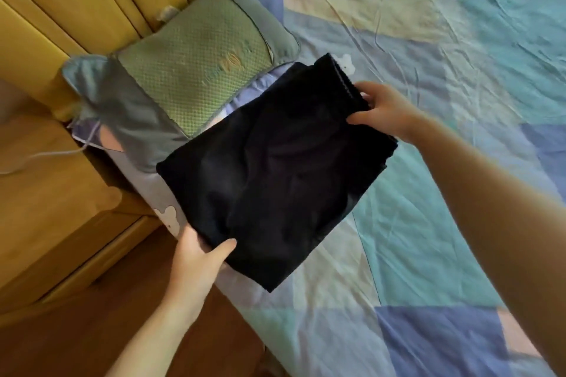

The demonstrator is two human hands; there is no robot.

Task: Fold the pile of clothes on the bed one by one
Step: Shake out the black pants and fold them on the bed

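- Holding a folded black fabric garment (269, 171) at frame centre, over the bed's edge.
- My left hand (199, 257) pinches its lower corner, thumb on top.
- My right hand (382, 110) grips its upper-right edge.
- Green textured pillow (196, 58) upper left; blue-green patchwork bedsheet (428, 101) beneath.

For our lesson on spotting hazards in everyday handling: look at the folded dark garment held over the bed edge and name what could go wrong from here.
1. The dark garment is gripped only at two opposite ends, by the left hand and right hand; its unsupported middle may sag and the fold come undone.
2. It hangs partly past the bed edge, over the wooden floor; a slip could drop it there.
3. Set down too far left, it could land crooked on the pillow.
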